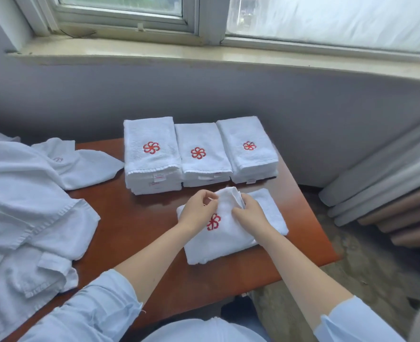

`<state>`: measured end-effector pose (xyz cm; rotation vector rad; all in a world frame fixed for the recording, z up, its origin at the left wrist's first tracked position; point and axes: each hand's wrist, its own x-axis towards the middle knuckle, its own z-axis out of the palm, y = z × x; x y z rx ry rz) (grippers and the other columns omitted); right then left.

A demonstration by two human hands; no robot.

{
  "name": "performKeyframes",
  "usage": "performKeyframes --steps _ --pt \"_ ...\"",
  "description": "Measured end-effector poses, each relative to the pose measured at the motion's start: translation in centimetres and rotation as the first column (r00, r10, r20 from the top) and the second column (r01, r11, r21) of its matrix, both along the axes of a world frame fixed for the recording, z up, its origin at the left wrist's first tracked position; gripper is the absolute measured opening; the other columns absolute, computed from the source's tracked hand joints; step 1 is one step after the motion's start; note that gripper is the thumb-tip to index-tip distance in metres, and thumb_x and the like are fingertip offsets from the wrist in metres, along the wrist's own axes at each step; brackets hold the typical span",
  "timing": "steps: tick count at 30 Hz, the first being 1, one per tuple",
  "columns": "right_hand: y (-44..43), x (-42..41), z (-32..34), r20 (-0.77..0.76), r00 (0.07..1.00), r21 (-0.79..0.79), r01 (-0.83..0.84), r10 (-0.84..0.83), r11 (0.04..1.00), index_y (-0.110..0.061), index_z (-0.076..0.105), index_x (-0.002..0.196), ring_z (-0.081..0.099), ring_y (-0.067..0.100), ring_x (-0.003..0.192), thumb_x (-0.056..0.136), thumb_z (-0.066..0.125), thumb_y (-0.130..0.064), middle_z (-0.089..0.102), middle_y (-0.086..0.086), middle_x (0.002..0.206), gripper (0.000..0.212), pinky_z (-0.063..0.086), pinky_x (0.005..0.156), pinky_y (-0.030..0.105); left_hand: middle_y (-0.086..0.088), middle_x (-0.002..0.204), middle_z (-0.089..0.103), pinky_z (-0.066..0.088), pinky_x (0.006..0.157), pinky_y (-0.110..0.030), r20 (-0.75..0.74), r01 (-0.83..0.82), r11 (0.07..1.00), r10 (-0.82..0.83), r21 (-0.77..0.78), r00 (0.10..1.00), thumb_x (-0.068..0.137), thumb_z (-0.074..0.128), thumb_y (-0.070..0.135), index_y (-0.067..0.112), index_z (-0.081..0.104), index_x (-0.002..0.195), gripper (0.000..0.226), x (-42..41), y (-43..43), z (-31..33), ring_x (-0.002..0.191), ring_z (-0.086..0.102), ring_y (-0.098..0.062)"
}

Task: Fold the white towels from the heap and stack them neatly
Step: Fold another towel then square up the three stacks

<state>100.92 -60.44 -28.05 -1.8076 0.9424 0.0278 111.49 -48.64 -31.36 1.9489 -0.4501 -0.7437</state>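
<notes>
A white towel (225,239) with a red flower logo lies partly folded on the brown table (139,225) in front of me. My left hand (199,209) pinches its raised far edge from the left. My right hand (250,211) grips the same bunched edge from the right. Three stacks of folded white towels stand in a row at the table's far side: the left stack (152,156), the middle stack (204,156) and the right stack (249,149), each with the red logo on top. A heap of unfolded white towels (24,206) covers the table's left side.
A grey wall and a window sill (204,55) rise right behind the table. A rolled grey and brown covering (389,193) leans on the floor at the right. The table's right edge (327,253) drops to a carpeted floor.
</notes>
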Motion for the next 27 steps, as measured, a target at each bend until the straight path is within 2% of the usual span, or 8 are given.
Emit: performKeyframes --steps 4,11,14,18,20,22,25,27 --pt "-5.4 -1.3 -0.2 0.007 1.0 -0.009 0.008 -0.008 1.0 -0.008 0.058 0.103 0.051 0.017 0.072 0.082 0.045 -0.001 0.057 0.003 0.083 0.025 0.039 0.062 0.029 0.01 0.086 0.061 0.045 0.063 -0.014 0.031 -0.038 0.999 0.038 -0.005 0.999 0.091 0.055 0.019 0.033 0.059 0.097 0.016 -2.0 -4.2 -0.2 0.077 0.059 -0.003" --pt "-13.6 -3.3 -3.8 -0.05 0.997 0.015 -0.059 0.06 0.998 -0.027 0.055 0.096 0.061 0.013 0.087 0.084 0.05 -0.008 0.064 -0.002 0.093 0.023 0.053 0.072 0.032 0.019 0.096 0.059 0.042 0.06 -0.017 0.125 -0.085 0.985 0.067 0.151 0.99 0.093 0.055 0.024 0.04 0.055 0.101 0.017 -5.7 -10.1 -2.1 0.081 0.06 -0.004" --pt "-15.5 -3.7 -5.8 -0.069 0.992 0.042 -0.104 0.107 0.994 -0.024 0.054 0.116 0.062 0.016 0.099 0.085 0.053 -0.01 0.064 -0.002 0.109 0.034 0.055 0.085 0.038 0.016 0.107 0.059 0.048 0.067 -0.018 0.183 -0.121 0.968 0.081 0.218 0.98 0.094 0.056 0.026 0.037 0.056 0.109 0.019 -7.1 -11.1 -3.2 0.086 0.059 -0.004" --pt "-17.1 -4.2 -7.1 -0.196 0.943 -0.126 -0.296 0.269 0.947 -0.026 0.025 0.15 0.055 0.022 0.115 0.084 0.059 -0.017 0.045 -0.002 0.136 0.075 0.047 0.078 0.033 0.01 0.126 0.049 0.044 0.091 -0.027 0.386 -0.079 0.886 -0.118 0.457 0.915 0.092 0.057 0.045 0.033 0.052 0.132 0.042 -8.8 -11.4 -4.8 0.114 0.049 -0.01" --pt "-17.7 -4.3 -7.5 -0.245 0.888 -0.331 -0.454 0.39 0.827 -0.03 0.016 0.155 0.046 0.022 0.126 0.084 0.06 -0.019 0.033 -0.001 0.146 0.084 0.047 0.084 0.034 0.009 0.137 0.041 0.032 0.103 -0.031 0.455 -0.104 0.806 -0.218 0.583 0.863 0.09 0.051 0.058 0.038 0.044 0.14 0.055 -9.9 -11.4 -5.3 0.126 0.039 -0.015" --pt "-18.3 -4.0 -7.7 -0.258 0.779 -0.506 -0.612 0.571 0.608 -0.03 0.02 0.156 0.029 0.022 0.143 0.085 0.057 -0.014 0.023 -0.001 0.159 0.081 0.039 0.105 0.036 0.008 0.156 0.023 0.013 0.116 -0.039 0.431 -0.082 0.747 -0.287 0.66 0.856 0.09 0.041 0.067 0.042 0.026 0.15 0.067 -10.9 -11.3 -6.1 0.143 0.019 -0.019" --pt "-18.7 -2.9 -7.9 -0.356 0.53 -0.454 -0.818 0.769 0.354 -0.029 0.023 0.156 0.004 0.016 0.152 0.088 0.049 -0.012 0.009 -0.005 0.165 0.075 0.019 0.119 0.033 0.006 0.163 -0.018 -0.018 0.116 -0.05 0.35 -0.004 0.679 -0.374 0.735 0.859 0.091 0.028 0.073 0.041 -0.015 0.153 0.082 -11.5 -10.8 -7.3 0.149 -0.02 -0.02" --pt "-18.6 -2.3 -8.1 -0.427 0.444 -0.363 -0.882 0.788 0.301 -0.028 0.014 0.158 -0.002 0.016 0.152 0.09 0.047 -0.017 0.004 -0.005 0.166 0.076 0.016 0.121 0.035 0.005 0.157 -0.036 -0.027 0.111 -0.052 0.311 0.039 0.648 -0.417 0.761 0.854 0.09 0.023 0.075 0.043 -0.039 0.139 0.085 -11.4 -10.5 -7.6 0.143 -0.037 -0.019"
